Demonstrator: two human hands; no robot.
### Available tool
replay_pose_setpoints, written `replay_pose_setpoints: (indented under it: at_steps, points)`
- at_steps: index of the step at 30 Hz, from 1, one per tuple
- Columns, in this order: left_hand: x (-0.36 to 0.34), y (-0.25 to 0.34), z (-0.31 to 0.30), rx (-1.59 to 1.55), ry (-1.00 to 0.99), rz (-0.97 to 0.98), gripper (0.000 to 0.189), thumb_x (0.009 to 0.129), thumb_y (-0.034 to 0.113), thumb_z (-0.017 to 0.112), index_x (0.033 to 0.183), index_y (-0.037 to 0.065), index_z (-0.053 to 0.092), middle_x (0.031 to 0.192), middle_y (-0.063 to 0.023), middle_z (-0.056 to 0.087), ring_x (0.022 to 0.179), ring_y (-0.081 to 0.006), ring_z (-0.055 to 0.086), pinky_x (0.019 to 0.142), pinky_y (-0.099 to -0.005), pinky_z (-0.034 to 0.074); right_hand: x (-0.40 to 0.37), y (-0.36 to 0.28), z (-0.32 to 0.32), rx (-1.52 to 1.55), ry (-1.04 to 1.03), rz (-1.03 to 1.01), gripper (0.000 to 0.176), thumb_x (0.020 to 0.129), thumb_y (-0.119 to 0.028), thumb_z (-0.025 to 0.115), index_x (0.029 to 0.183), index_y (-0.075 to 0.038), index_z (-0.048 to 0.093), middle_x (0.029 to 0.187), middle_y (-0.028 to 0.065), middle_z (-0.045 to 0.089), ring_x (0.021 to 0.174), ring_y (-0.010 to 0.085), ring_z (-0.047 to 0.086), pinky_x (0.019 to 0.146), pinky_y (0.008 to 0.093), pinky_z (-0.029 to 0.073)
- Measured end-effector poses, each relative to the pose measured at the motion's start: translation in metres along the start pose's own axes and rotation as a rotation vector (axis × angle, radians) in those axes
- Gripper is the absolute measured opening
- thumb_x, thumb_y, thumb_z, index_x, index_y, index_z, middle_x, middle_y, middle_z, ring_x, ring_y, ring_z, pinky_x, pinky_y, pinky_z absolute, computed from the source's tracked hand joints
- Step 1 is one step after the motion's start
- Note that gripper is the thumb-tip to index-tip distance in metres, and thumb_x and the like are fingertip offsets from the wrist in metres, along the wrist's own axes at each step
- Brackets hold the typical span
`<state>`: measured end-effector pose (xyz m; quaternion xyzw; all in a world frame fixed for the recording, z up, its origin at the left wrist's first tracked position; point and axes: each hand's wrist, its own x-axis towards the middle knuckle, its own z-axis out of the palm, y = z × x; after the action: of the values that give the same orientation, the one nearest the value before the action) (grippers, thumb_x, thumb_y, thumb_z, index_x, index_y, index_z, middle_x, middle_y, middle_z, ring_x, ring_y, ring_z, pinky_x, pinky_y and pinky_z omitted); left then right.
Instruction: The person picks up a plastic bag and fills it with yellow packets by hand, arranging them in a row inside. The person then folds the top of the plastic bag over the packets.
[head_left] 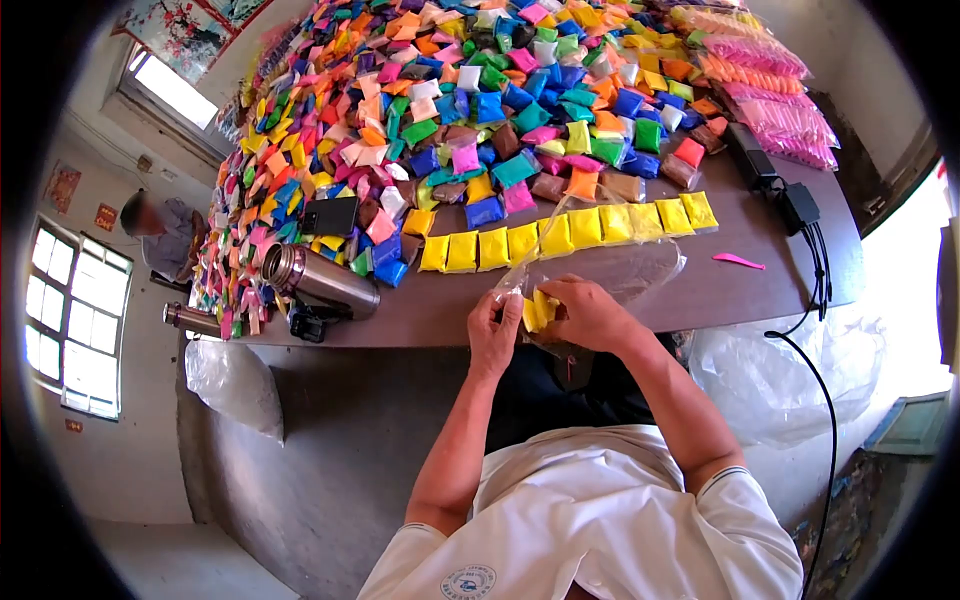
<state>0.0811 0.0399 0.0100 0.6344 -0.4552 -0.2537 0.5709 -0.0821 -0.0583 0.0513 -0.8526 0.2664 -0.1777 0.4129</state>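
Note:
Near the table's front edge, my left hand (493, 332) is closed on the edge of a clear plastic bag (655, 272), which spreads across the tabletop to the right. Beside it my right hand (590, 314) curls around a few small yellow packets (538, 310) at the bag's mouth; its fingertips are partly hidden. Just beyond both hands lies a row of several flat yellow packets (522, 242), side by side, with part of the see-through bag over its middle.
A big heap of multicoloured packets (470, 100) covers the table's far side. At left are a steel flask (325, 280) and a black phone (330, 216). A pink plastic tool (738, 261) and black adapters (798, 208) with cables lie right. Another person (170, 235) sits far left.

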Motion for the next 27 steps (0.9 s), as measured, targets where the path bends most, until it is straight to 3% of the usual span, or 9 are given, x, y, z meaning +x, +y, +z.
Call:
replay_pose_setpoints:
  at_steps: [9,20,22,27]
  points:
    - [0.001,0.002,-0.001,0.102,0.016,0.02,0.037,0.096,0.04,0.059,0.094,0.003,0.062,0.078,-0.0039,0.06,0.07,-0.0097,0.055,0.06,-0.0242,0.043,0.002,0.008,0.008,-0.012,0.031,-0.025,0.053,0.071,-0.013,0.079,0.119,-0.001,0.061,0.112,0.019,0.062,0.103,0.0351,0.062,0.093,0.0374,0.049]
    - [0.0,-0.002,0.003,0.075,0.034,0.005,0.032,0.096,0.034,0.06,0.091,0.002,0.06,0.078,-0.0034,0.058,0.072,-0.0086,0.054,0.062,-0.0249,0.044,-0.007,0.002,0.012,-0.048,0.052,0.016,0.05,0.073,-0.019,0.078,0.117,-0.001,0.062,0.112,0.0208,0.063,0.098,0.0374,0.063,0.088,0.0392,0.051]
    - [0.0,-0.004,0.002,0.078,0.026,0.017,0.032,0.096,0.033,0.06,0.091,0.002,0.06,0.078,-0.0035,0.058,0.072,-0.0087,0.055,0.062,-0.0249,0.045,-0.011,0.003,0.017,-0.065,0.176,-0.086,0.049,0.074,-0.02,0.078,0.117,-0.001,0.062,0.111,0.0202,0.063,0.098,0.0372,0.063,0.088,0.0397,0.051]
    - [-0.002,-0.006,0.002,0.071,0.029,0.0,0.031,0.096,0.033,0.061,0.091,0.002,0.06,0.08,-0.0043,0.058,0.074,-0.0099,0.056,0.062,-0.0254,0.045,-0.009,0.004,0.017,-0.097,0.124,-0.038,0.049,0.074,-0.018,0.078,0.117,-0.001,0.062,0.11,0.019,0.063,0.099,0.0371,0.063,0.09,0.0402,0.051]
